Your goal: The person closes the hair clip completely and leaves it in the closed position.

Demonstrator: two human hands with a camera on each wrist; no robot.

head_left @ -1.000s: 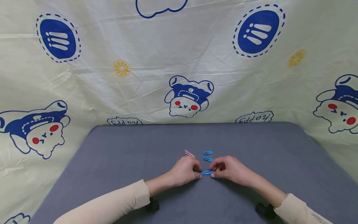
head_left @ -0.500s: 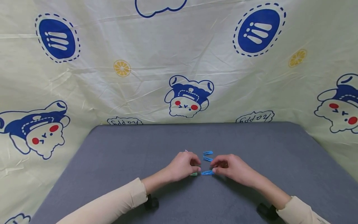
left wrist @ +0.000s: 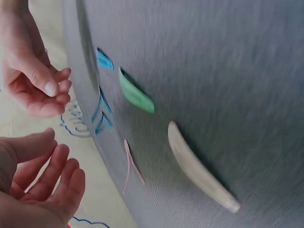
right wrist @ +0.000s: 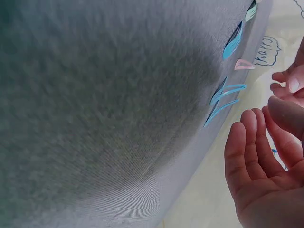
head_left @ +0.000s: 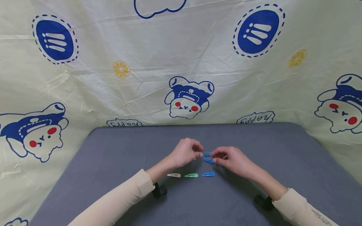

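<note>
Three snap hair clips lie in a row on the grey table: a white clip [head_left: 173, 175], a green clip [head_left: 191, 175] and a blue clip [head_left: 208, 174]. Behind them are two splayed blue clips [head_left: 208, 160], partly overlapped by my right hand [head_left: 236, 161] in the head view. My left hand [head_left: 185, 153] hovers left of these, hiding most of a pink clip [left wrist: 133, 166] from the head camera. That pink clip stands splayed in the left wrist view. Both hands have loosely bent fingers with nothing between them, facing each other.
The grey table [head_left: 127, 144] runs back to a pale printed curtain [head_left: 152, 88]. A dark wrist-worn camera [head_left: 159, 190] hangs under the left wrist, and another camera [head_left: 263, 202] under the right.
Both hands have let go of the blue clip at the front and moved toward the back of the table, to the splayed clips. The white and green clips have come into sight.
</note>
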